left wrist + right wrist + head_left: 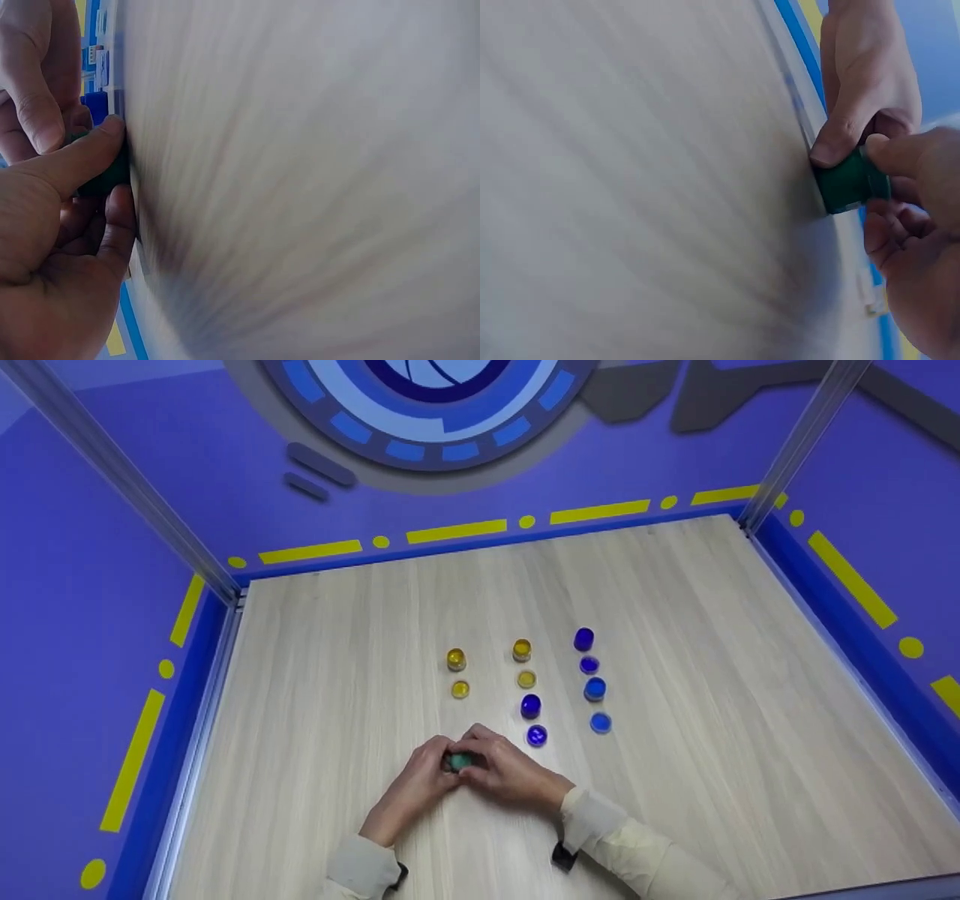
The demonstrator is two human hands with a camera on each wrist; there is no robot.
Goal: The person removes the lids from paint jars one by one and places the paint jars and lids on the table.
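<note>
A small green paint pot (460, 762) stands at the near middle of the wooden table, between both hands. My left hand (422, 780) grips the pot low on its body, its thumb against the green side (841, 184) in the right wrist view. With thumb and fingers, my right hand (510, 769) pinches the pot's upper rim, where a cap seems to sit. Fingers cover much of the pot, so whether the cap is loose cannot be told. In the left wrist view the left thumb (94, 150) hides most of the green.
Beyond the hands stand open yellow pots (522, 650), purple pots (531, 706) and a blue pot (595, 688). Near each lies a matching round cap, such as the yellow cap (460, 689) and blue cap (601, 723). Blue panels (420, 510) wall the table's back and sides.
</note>
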